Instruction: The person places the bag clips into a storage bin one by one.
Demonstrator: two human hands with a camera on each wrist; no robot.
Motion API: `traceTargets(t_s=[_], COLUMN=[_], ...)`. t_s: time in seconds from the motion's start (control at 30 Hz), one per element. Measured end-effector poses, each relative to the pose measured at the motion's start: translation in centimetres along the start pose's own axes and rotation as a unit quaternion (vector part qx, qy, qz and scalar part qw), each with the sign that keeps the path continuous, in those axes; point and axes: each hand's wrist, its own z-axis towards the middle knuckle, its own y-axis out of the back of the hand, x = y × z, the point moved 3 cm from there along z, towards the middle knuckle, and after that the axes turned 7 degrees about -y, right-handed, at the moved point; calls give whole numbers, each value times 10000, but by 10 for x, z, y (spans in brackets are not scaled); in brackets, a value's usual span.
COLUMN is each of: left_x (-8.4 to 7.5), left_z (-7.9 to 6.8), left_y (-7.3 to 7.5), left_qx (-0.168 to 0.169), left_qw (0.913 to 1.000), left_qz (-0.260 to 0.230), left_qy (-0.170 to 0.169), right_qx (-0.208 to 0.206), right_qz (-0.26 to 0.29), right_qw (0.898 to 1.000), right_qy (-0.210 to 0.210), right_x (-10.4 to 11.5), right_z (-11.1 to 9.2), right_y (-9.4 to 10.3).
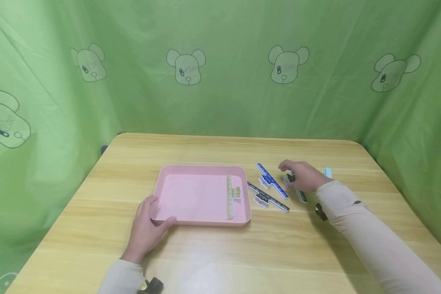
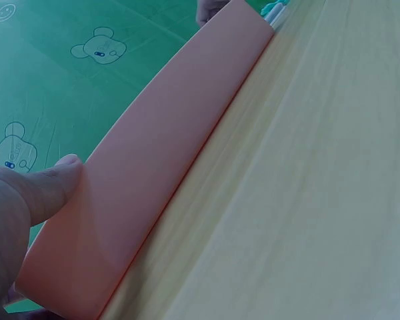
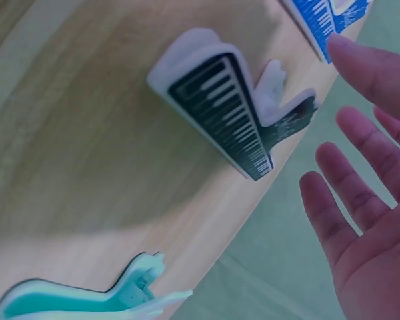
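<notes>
My left hand (image 1: 145, 224) grips the near left corner of a pink tray (image 1: 194, 196), its thumb (image 2: 57, 183) on the near rim. Inside the tray, toward its right side, lies a gold clip (image 1: 229, 202) with piano-key markings. My right hand (image 1: 306, 176) is over a dark piano-key clip (image 1: 303, 197) that it partly hides. The right wrist view shows its fingers (image 3: 363, 207) spread and apart from this clip (image 3: 223, 110), with nothing held. Left of that hand lie a blue clip (image 1: 277, 187) and a black clip (image 1: 275, 201), the latter's end beside the tray.
A teal clip (image 1: 328, 172) lies beyond my right wrist, partly covered by it in the head view. The wooden table (image 1: 213, 257) ends at a green curtain (image 1: 228, 110) printed with bear faces, which also closes in both sides.
</notes>
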Motion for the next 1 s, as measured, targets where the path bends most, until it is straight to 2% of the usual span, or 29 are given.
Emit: traceTargets(t_s=[0.17,0.53,1.0], left_x=[-1,0,0], left_z=[0,0,0], left_y=[1,0,0], left_qx=[13,15,0], left_qw=[10000,10000,10000], left_qz=[-25,-25,-4], left_qy=[13,-11,-52], right_qx=[94,92,76], right_qz=[-61,-169,-370], right_qw=[9999,9998,9991], right_qy=[-108,-55,-169], right_x=[-6,-16,-10], right_z=[6,17,8], right_y=[-4,-13,-6])
